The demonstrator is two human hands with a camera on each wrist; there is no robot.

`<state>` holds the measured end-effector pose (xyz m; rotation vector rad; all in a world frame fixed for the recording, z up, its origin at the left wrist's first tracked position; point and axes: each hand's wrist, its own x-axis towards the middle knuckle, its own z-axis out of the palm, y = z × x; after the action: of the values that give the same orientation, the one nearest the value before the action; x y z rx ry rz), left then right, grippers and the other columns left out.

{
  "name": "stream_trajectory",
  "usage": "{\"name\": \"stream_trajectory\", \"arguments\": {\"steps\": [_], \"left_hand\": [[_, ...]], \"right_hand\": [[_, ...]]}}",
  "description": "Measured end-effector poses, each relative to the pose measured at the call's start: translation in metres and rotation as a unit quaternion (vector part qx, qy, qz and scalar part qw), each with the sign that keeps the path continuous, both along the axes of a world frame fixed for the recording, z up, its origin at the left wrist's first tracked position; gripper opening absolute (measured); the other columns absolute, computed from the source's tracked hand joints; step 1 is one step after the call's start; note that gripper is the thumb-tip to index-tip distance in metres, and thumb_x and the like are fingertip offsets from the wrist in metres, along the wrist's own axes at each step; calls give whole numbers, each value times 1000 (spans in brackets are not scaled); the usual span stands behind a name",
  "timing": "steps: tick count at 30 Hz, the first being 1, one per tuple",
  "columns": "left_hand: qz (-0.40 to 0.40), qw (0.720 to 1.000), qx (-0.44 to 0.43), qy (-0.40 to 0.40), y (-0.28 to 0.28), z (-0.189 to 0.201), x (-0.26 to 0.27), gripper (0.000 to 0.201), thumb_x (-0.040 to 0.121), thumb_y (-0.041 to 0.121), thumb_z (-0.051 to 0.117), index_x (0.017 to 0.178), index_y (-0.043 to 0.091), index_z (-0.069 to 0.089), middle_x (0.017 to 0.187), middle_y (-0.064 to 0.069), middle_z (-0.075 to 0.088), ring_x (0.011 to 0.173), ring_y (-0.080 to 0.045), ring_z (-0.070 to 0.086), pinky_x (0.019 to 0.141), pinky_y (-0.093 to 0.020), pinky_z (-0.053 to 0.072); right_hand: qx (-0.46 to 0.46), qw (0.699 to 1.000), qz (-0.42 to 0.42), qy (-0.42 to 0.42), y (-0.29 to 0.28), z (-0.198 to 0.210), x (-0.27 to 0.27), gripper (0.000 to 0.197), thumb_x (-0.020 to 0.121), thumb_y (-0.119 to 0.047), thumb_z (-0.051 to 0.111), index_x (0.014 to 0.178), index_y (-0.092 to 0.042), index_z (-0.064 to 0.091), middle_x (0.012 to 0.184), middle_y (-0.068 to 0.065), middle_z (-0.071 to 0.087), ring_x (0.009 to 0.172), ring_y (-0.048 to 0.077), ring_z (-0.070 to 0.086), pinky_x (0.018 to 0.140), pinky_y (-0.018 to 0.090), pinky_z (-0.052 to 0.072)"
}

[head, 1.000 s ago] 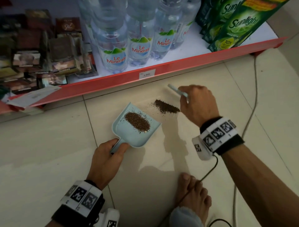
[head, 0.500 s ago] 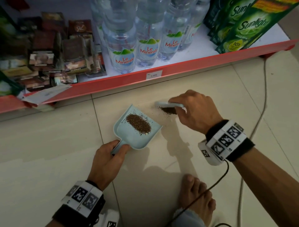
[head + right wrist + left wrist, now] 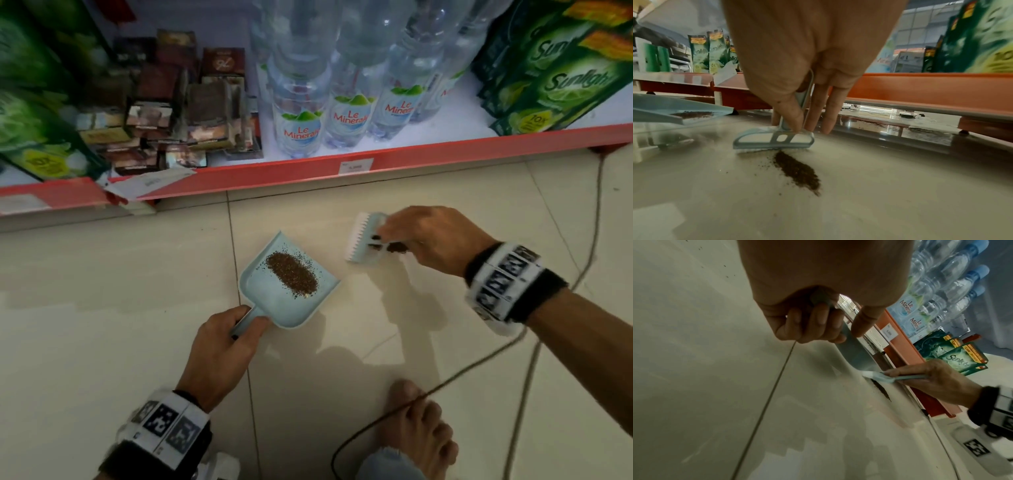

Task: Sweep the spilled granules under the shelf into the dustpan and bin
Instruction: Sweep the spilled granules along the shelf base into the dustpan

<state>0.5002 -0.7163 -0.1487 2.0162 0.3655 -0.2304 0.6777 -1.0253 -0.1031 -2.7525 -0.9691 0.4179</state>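
Over on the left, the left hand (image 3: 219, 349) has its fingers curled round the handle of a pale blue dustpan (image 3: 270, 301) — a firm grip, thumb on top. The pan sits on the tiled floor (image 3: 102, 308) with its open edge toward the shelf (image 3: 274, 174), and there's already a long brown heap of granules (image 3: 292, 275) lying in the middle of it, with a few stray specks around.

Just right of the pan, the right hand (image 3: 428, 240) is pinching the thin handle of a small matching brush (image 3: 363, 238), thumb on one side, fingers on the other, two fingers sticking down toward the floor. The brush head is down on the tile, bristles touching. From the right wrist view there's a second dark pile (image 3: 797, 172) on the floor right against the bristles, on the near side of the brush — well apart from the pan lip. More scattered bits (image 3: 925, 134) lie back under the shelf.

Behind it all: water bottles (image 3: 298, 126) and green soap packs (image 3: 561, 78) on the shelf. A cable (image 3: 527, 370) trails across the floor on the right, over a bare foot (image 3: 418, 431).
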Motion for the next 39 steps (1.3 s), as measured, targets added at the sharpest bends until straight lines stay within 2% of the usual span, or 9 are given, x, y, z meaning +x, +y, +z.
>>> {"name": "stream_trajectory", "arguments": {"steps": [3, 9, 14, 17, 21, 24, 27, 33, 39], "left_hand": [[-8, 1000, 16, -2, 2, 0, 4, 43, 77, 43, 53, 62, 3, 49, 47, 9, 39, 46, -5, 34, 50, -27, 30], [-62, 998, 8, -11, 0, 2, 16, 43, 74, 49, 53, 61, 8, 51, 47, 9, 41, 46, -6, 37, 48, -23, 30], [-57, 998, -11, -20, 3, 1, 28, 42, 76, 44, 55, 64, 5, 54, 47, 11, 43, 48, -8, 40, 53, -28, 34], [-83, 996, -18, -36, 7, 0, 32, 43, 77, 44, 55, 65, 3, 53, 47, 10, 41, 50, -12, 40, 54, -29, 33], [-118, 992, -23, -39, 18, -6, 34, 44, 77, 45, 55, 66, 2, 52, 46, 9, 39, 47, -8, 37, 49, -24, 30], [-131, 990, -45, -18, 23, -12, 37, 46, 76, 45, 57, 67, 0, 52, 50, 8, 39, 49, -12, 37, 52, -29, 31], [-155, 986, -64, -7, 24, -19, 40, 45, 76, 45, 58, 66, 1, 52, 51, 8, 39, 50, -14, 37, 53, -30, 31], [-178, 980, -88, 9, 26, -21, 40, 56, 68, 55, 53, 66, 0, 50, 55, 4, 40, 53, -14, 38, 56, -30, 31], [-172, 982, -77, 6, 33, -22, 43, 54, 68, 55, 54, 65, 2, 51, 51, 9, 40, 50, -11, 38, 54, -29, 32]], "right_hand": [[39, 998, 0, -46, -18, 6, -2, 30, 86, -4, 69, 110, -20, 77, 118, 6, 72, 107, 27, 70, 83, 48, 59], [86, 993, -9, -86, 34, 7, 5, 43, 90, 2, 54, 123, -22, 70, 131, -2, 65, 125, 22, 59, 90, 44, 57], [-30, 999, 22, -27, 49, 0, 3, 44, 92, -7, 57, 130, -28, 64, 137, -8, 61, 133, 18, 51, 93, 42, 54], [-25, 999, -12, -34, 25, 6, -12, 38, 90, -22, 48, 119, -23, 72, 127, 0, 68, 122, 25, 61, 87, 48, 57], [-25, 992, -89, -81, 8, 13, -30, 36, 91, -4, 56, 117, -21, 73, 126, 7, 68, 115, 29, 65, 86, 49, 57], [60, 978, -170, -105, 20, 20, -33, 27, 91, -4, 60, 113, -12, 75, 115, 9, 73, 105, 28, 70, 93, 41, 55], [122, 949, -259, -130, 33, 30, -30, 22, 86, -12, 66, 104, -11, 77, 103, 4, 77, 91, 24, 73, 90, 30, 54], [91, 916, -390, 34, 39, 38, -30, 18, 81, -23, 75, 98, -21, 79, 81, -1, 72, 70, 10, 63, 65, 24, 51], [267, 817, -460, 222, 51, 13, -35, 26, 72, -19, 88, 92, -7, 78, 82, 15, 76, 73, 24, 75, 72, 31, 62]]}}
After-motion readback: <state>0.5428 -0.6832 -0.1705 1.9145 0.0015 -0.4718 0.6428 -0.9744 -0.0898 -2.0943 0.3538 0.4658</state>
